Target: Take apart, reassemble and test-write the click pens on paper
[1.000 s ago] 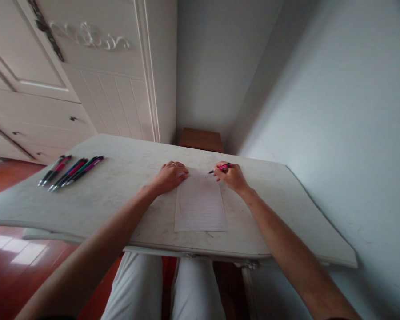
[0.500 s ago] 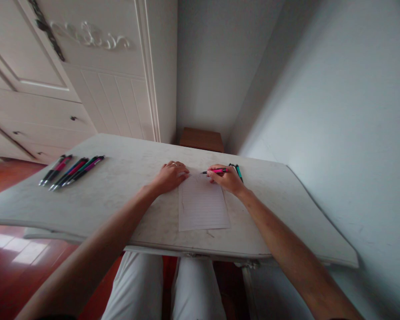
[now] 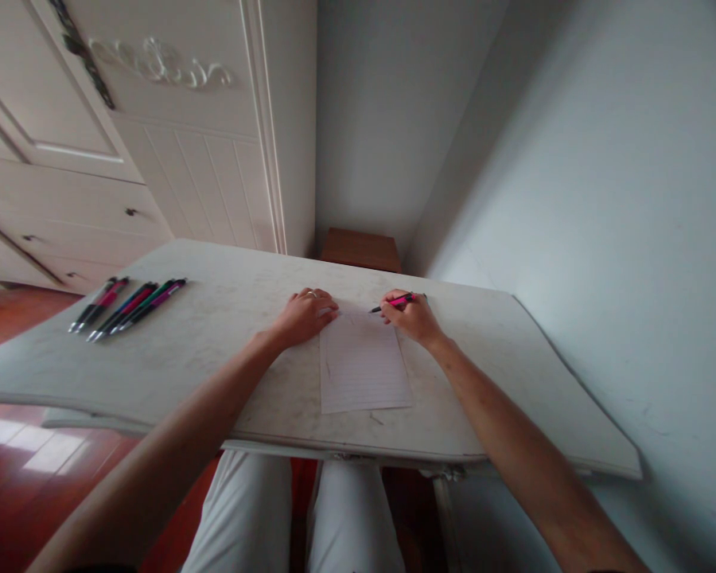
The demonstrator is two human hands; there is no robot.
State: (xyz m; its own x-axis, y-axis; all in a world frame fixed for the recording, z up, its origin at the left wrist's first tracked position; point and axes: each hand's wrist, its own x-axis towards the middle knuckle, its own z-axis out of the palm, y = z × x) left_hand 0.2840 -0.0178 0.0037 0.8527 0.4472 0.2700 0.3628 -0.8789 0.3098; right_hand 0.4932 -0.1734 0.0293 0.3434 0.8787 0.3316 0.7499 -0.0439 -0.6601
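Observation:
A lined sheet of paper (image 3: 363, 364) lies on the white table (image 3: 215, 342) in front of me. My left hand (image 3: 303, 314) rests with curled fingers on the paper's top left corner, a ring on one finger. My right hand (image 3: 414, 316) is closed round a pink pen (image 3: 394, 302) at the paper's top right corner, tip pointing left just above the sheet's upper edge.
Several pens (image 3: 128, 305) lie in a row at the table's far left. A white wardrobe (image 3: 155, 135) stands behind on the left, a brown wooden stool (image 3: 361, 249) past the table's far edge, and a wall (image 3: 602, 199) close on the right. My legs in white trousers (image 3: 298, 517) are under the table.
The paper has shifted slightly right. My right hand swept the pink pen left along the top edge and came back right; a green pen glimpsed behind it is hidden again.

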